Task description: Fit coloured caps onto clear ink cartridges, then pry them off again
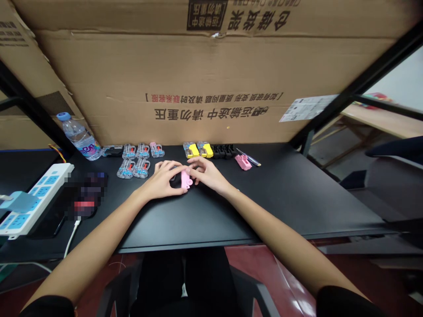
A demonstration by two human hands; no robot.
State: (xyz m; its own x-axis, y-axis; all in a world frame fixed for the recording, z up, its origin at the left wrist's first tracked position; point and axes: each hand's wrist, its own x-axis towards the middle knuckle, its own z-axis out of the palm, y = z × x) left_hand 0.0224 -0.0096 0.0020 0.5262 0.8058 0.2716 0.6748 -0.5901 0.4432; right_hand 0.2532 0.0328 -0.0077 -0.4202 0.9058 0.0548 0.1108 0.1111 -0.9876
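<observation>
A pink plastic part point(185, 180) with a small round tab is on the black table between my hands. My left hand point(164, 179) grips it from the left, with the thumb at its near end and the fingers at its far end. My right hand point(209, 176) has its fingers bent and pressed to the part's upper right side. Something dark, partly hidden under the left fingers, shows beside the part. Ahead stand clear plastic assemblies with blue and red pieces point(142, 168) and two clear ones with yellow pieces point(192, 150). Another pink part point(243, 162) lies to the right.
Black plastic pieces point(224, 151) and a thin pen-like tool point(248, 157) lie near the cardboard wall point(211, 66). On the left are a water bottle point(81, 137), a white power strip point(38, 198) and a blurred-out device point(87, 196) with a cable.
</observation>
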